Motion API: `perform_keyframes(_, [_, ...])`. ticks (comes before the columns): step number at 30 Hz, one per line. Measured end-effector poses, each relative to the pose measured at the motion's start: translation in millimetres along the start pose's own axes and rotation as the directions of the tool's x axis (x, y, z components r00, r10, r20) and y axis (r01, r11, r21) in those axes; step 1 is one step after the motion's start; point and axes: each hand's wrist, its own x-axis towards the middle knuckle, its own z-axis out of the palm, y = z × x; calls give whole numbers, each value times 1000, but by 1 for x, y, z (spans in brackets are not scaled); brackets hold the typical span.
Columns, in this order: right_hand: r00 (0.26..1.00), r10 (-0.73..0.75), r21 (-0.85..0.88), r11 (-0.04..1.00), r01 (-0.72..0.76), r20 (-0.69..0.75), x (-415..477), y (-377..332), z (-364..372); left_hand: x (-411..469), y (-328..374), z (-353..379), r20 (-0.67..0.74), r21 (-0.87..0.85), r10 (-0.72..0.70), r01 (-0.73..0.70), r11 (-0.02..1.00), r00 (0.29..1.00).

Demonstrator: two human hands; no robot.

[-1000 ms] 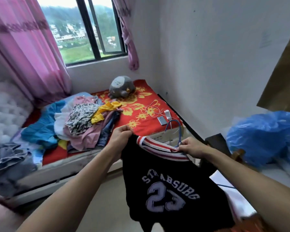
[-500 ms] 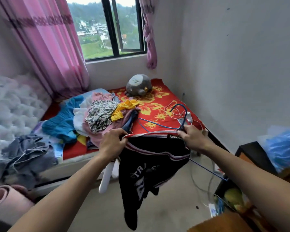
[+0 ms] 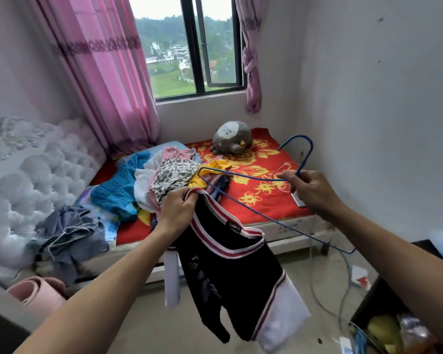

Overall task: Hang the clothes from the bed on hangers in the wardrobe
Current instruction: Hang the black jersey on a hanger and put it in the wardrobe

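Left hand (image 3: 175,209): fingers curled tight on the striped collar of the black jersey (image 3: 230,272), gripping it at one point only. Right hand (image 3: 312,190): fingers and thumb pinch the blue wire hanger (image 3: 241,175) at its neck, just under the hook, which points up and away.

The jersey hangs slack from the left hand, in front of the near edge of the bed (image 3: 261,198) and above the floor, with its collar gaping open to the right. The hanger is tilted, with its left tip just above the left hand and its long bar running down to the right. Whether the wire touches the collar cannot be told.

On the bed, left of centre, lies a pile of clothes (image 3: 169,172) in mixed colours, just beyond the left hand. A grey plush toy (image 3: 232,136) sits at the far end on the red flowered sheet. A heap of grey fabric (image 3: 69,231) lies at the near left of the bed. Pink curtains (image 3: 105,72) flank the window (image 3: 189,47) on the far wall. Cables (image 3: 343,277) trail across the floor at the near right.
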Motion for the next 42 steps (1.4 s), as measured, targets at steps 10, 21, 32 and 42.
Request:
perform_keyframes(10, [952, -4, 64, 998, -16, 306, 26, 8, -23, 8, 1, -12, -152, 174, -154, 180, 968, 976])
perform_keyframes(21, [884, -34, 273, 956, -107, 466, 16, -9, 88, -10, 9, -37, -5, 546, 120, -97, 832, 993])
perform_keyframes(32, [619, 97, 434, 631, -644, 779, 24, -11, 103, -12, -1, -55, 21, 636, 161, -138, 759, 987])
perform_keyframes(42, [362, 113, -162, 981, 107, 925, -1, -9, 174, -22, 23, -50, 128, 770, 438, -367, 522, 890])
